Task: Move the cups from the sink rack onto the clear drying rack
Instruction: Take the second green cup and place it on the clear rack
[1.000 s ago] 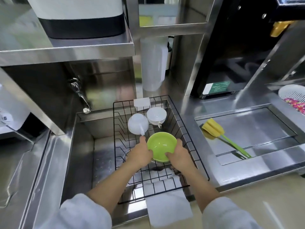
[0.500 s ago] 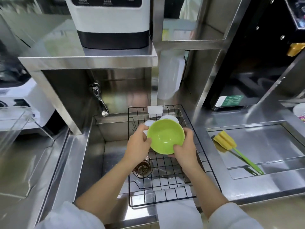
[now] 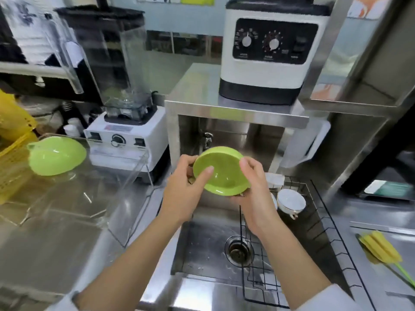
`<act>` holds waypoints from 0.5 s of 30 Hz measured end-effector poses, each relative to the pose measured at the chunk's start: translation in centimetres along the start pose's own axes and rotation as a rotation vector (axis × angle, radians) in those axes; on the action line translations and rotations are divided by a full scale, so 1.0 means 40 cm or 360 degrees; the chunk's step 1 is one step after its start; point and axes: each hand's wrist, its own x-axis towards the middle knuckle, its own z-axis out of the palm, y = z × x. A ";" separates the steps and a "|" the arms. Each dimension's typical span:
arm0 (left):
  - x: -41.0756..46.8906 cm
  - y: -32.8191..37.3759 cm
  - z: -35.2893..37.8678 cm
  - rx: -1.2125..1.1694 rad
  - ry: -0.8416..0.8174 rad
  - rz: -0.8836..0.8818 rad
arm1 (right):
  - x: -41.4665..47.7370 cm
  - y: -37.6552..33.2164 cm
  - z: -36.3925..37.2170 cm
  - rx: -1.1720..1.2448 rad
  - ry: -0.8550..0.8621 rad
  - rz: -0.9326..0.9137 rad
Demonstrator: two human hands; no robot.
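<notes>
Both hands hold a green cup [image 3: 224, 173] in the air above the sink's left edge, its opening tilted toward me. My left hand [image 3: 183, 189] grips its left side with the thumb inside the rim. My right hand [image 3: 256, 191] holds its right side and bottom. The black wire sink rack [image 3: 318, 225] lies over the sink to the right, with a white cup [image 3: 290, 202] lying in it. The clear drying rack [image 3: 125, 198] stands on the counter to the left, and a second green cup [image 3: 57, 156] lies upside down on it.
The steel sink [image 3: 202, 250] with its drain is below my hands, the tap [image 3: 207, 140] behind them. A white blender [image 3: 125, 133] stands beside the clear rack, and a white machine [image 3: 269, 48] sits on the steel shelf. A yellow sponge brush [image 3: 381, 248] lies at the right, a yellow basket [image 3: 11, 158] at far left.
Both hands lifted the green cup out of the sink rack and carried it up and to the left. My view swung left, bringing the clear rack and blender into sight.
</notes>
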 end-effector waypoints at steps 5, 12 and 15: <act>-0.009 0.044 -0.175 -0.0236 0.0052 -0.0121 | 0.000 0.012 0.176 0.0012 -0.0186 -0.0162; 0.021 0.050 -0.403 -0.0171 0.0121 -0.0214 | 0.000 0.048 0.397 -0.0221 -0.0385 -0.0552; 0.040 0.024 -0.485 -0.0048 0.0153 -0.0227 | 0.005 0.086 0.473 -0.0373 -0.0409 -0.0629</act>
